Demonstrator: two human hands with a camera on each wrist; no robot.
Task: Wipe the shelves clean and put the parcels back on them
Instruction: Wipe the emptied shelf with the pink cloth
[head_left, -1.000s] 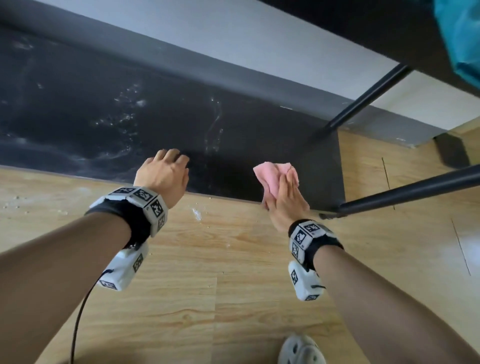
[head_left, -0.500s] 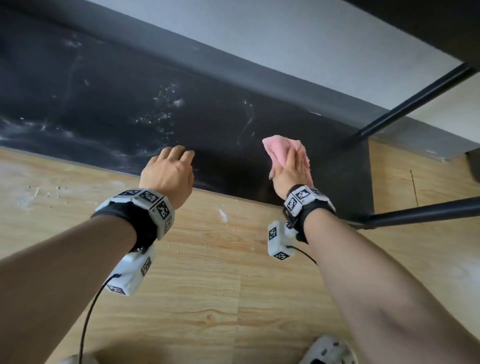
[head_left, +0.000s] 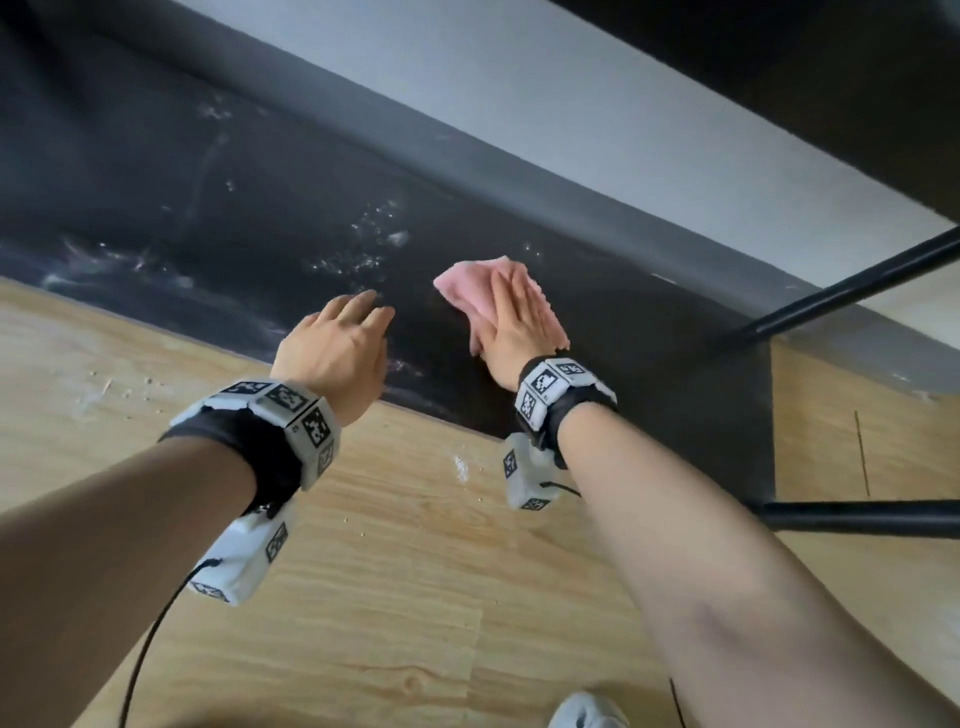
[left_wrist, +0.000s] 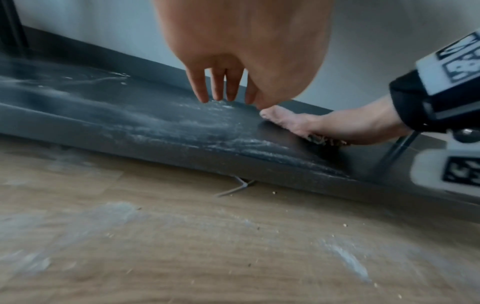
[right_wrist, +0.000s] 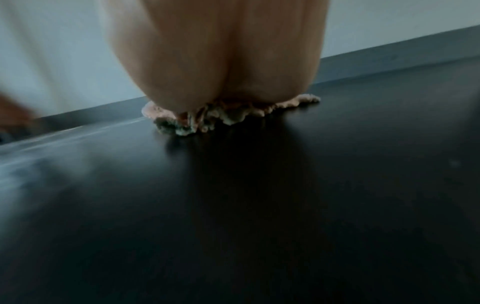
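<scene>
The low black shelf (head_left: 218, 218) lies just above the wooden floor, streaked with white dust on its left and middle. My right hand (head_left: 514, 317) presses flat on a pink cloth (head_left: 467, 286) on the shelf, right of the dust. The right wrist view shows the cloth (right_wrist: 228, 115) bunched and soiled under my palm on the dark board (right_wrist: 259, 205). My left hand (head_left: 343, 338) hovers over the shelf's front edge with straight fingers, holding nothing. In the left wrist view its fingertips (left_wrist: 218, 90) hang just above the dusty shelf (left_wrist: 130, 123). No parcels are in view.
Black frame bars (head_left: 852, 280) run at the right end of the shelf, with another bar (head_left: 857, 517) lower. A dark upper shelf (head_left: 831, 78) overhangs at top right. White dust and crumbs (head_left: 460, 467) lie on the wooden floor. My shoe (head_left: 587, 712) shows at the bottom.
My right hand has pushed the pink cloth from the shelf's front edge farther back and to the left, toward the dust. The left hand has stayed near the front edge.
</scene>
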